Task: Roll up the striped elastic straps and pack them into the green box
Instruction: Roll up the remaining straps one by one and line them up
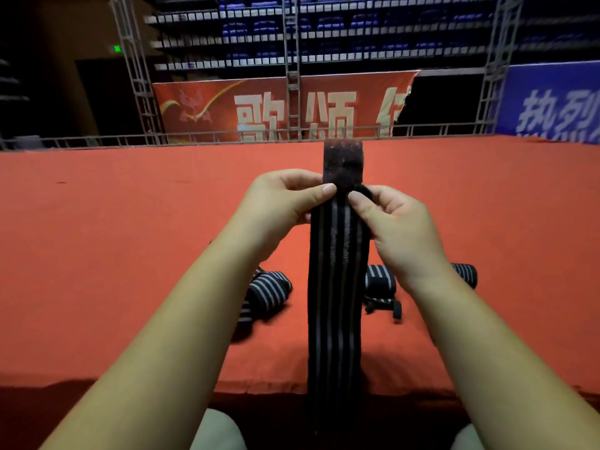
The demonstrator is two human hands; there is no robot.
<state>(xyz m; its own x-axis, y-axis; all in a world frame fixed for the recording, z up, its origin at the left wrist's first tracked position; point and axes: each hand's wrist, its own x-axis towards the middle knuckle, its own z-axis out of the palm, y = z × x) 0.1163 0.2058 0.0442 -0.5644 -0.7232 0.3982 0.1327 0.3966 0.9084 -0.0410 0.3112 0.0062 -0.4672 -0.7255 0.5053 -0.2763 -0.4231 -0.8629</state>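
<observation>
The striped elastic strap (337, 287) was held upright in the air above the red-covered table (130, 222), and its lower part hung down past the table edge toward the person. Its top was a dark rough patch (343, 164), probably the hook-and-loop end. The left hand (279, 199) pinched the strap's left edge just under this patch, and the right hand (396, 222) pinched the right edge at the same height.

Left of the strap one rolled strap (268, 290) lay on the cloth. Right of it lay a second roll (380, 280), and a third (465, 275) lay farther right. The green box was not in view.

I judge that rolling of this strap was only starting. The next move would need folding the patch end down and turning it tightly and evenly.
</observation>
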